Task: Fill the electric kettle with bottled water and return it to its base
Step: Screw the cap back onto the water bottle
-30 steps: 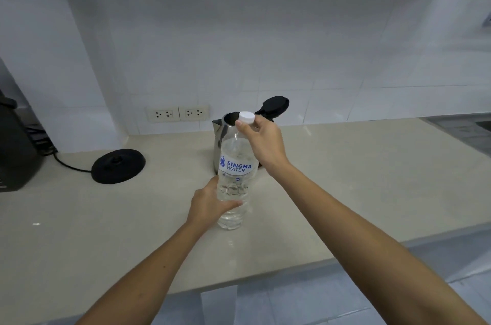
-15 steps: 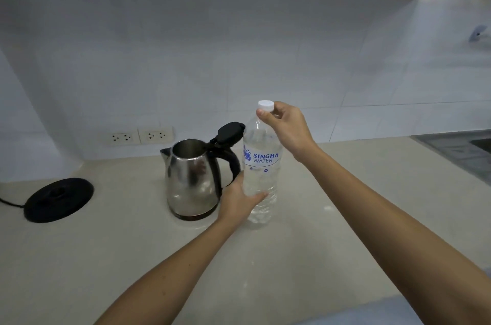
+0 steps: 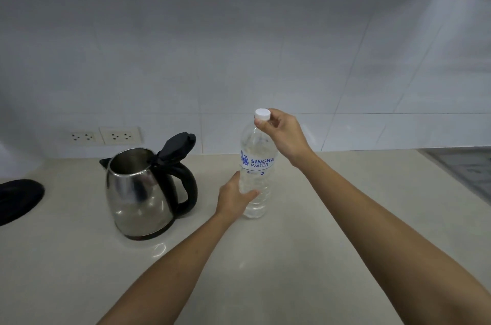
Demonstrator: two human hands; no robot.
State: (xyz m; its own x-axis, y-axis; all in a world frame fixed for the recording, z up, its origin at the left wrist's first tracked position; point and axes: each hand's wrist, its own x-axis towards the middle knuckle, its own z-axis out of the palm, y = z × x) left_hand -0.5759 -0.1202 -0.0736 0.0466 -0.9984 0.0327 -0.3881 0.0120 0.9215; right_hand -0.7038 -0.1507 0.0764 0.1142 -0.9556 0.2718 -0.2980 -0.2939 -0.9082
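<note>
Uncapping bottle (image 3: 256, 165) on worktop (image 3: 318, 231): my left hand (image 3: 233, 198) wrapped round its lower body, right hand (image 3: 281, 133) pinching white cap (image 3: 262, 114); grip firm without squeezing, bottle upright, open-lidded kettle (image 3: 140, 192) waiting left.

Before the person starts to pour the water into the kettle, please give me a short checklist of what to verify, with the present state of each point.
1. Black hinged lid of the steel electric kettle is up: ok.
2. White screw cap is off the clear plastic Singha water bottle: not ok, still on, right hand pinching it.
3. Left hand steadies the bottle's lower body: ok.
4. Bottle stands upright on the beige countertop: ok.
5. Black round base is free for the kettle: ok.
6. Cap already loosened: cannot tell.
</note>
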